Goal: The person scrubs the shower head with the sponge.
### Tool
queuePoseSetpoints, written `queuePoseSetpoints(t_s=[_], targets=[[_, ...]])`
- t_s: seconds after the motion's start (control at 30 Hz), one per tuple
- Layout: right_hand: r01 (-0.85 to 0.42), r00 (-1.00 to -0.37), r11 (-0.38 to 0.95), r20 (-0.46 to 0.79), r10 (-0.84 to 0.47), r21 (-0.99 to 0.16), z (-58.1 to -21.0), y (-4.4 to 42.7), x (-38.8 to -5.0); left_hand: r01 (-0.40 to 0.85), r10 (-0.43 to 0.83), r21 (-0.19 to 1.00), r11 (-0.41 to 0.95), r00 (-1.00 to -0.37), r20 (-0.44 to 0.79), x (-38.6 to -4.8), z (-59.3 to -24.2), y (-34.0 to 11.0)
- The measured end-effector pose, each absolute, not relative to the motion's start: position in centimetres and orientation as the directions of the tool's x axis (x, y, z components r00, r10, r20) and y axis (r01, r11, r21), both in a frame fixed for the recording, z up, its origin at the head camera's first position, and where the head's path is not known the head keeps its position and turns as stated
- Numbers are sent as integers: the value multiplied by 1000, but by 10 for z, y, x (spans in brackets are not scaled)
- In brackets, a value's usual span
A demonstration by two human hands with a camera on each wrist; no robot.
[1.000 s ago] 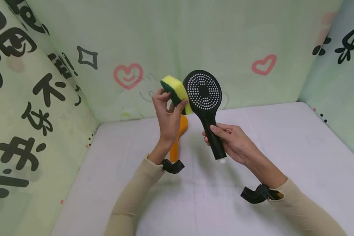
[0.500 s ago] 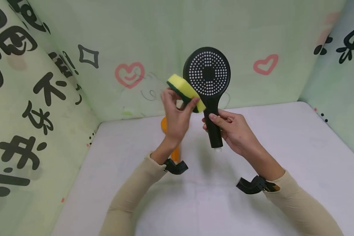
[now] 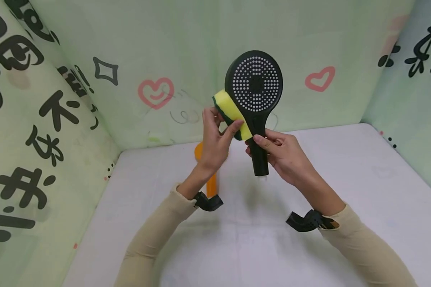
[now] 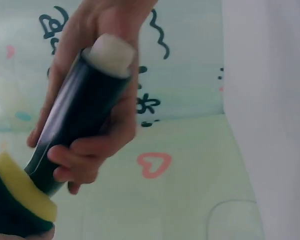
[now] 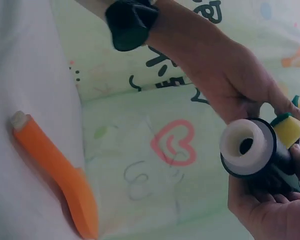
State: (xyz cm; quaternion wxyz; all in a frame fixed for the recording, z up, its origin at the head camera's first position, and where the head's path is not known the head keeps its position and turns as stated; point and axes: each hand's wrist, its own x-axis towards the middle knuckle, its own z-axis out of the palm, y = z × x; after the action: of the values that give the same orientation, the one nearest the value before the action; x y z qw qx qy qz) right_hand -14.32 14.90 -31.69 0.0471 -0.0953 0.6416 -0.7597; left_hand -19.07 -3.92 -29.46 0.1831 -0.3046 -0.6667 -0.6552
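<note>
A black shower head (image 3: 256,81) with pale nozzles is held upright above the table, its face toward the head camera. My right hand (image 3: 287,157) grips its handle (image 3: 259,161), thumb across the front. My left hand (image 3: 217,139) pinches a yellow and green sponge (image 3: 231,111) between thumb and fingers. The sponge's yellow side lies against the left edge of the shower head where it narrows into the handle. In the left wrist view the sponge (image 4: 25,195) touches the dark handle (image 4: 82,105). The right wrist view shows the handle's white hollow end (image 5: 244,145).
An orange shower head (image 3: 212,185) lies on the white-covered table (image 3: 273,247) behind my left hand, partly hidden by it. Pale green curtain walls (image 3: 186,48) with drawn hearts and black lettering surround the table. Each wrist wears a black camera mount (image 3: 210,202).
The shower head has risen and turned more upright in my right hand. My left hand has moved right with the sponge, which now sits lower along the shower head's edge.
</note>
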Motion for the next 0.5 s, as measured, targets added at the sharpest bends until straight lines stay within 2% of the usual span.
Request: queuePoseSetpoints(t_s=[0.07,0.13,0.27,0.37,0.5], targets=[[-66,-972,-106,88,-216,-992,-319,154,-143,659,153,749,-76,-734,662,-195,-287,-47],[-87,-968,33,77,-240,-996,-323,161,-140,686,142,721,-99,-708,692,-202,-275,-59],[-146,-970,309,75,-230,-940,-328,176,-135,714,260,698,-46,-666,699,-213,-253,-84],[-182,-976,395,116,-184,-900,-326,186,-134,694,389,720,27,-670,632,-213,-247,-98],[-221,-975,459,186,-122,-861,-320,198,-134,657,470,750,77,-687,554,-210,-246,-107]])
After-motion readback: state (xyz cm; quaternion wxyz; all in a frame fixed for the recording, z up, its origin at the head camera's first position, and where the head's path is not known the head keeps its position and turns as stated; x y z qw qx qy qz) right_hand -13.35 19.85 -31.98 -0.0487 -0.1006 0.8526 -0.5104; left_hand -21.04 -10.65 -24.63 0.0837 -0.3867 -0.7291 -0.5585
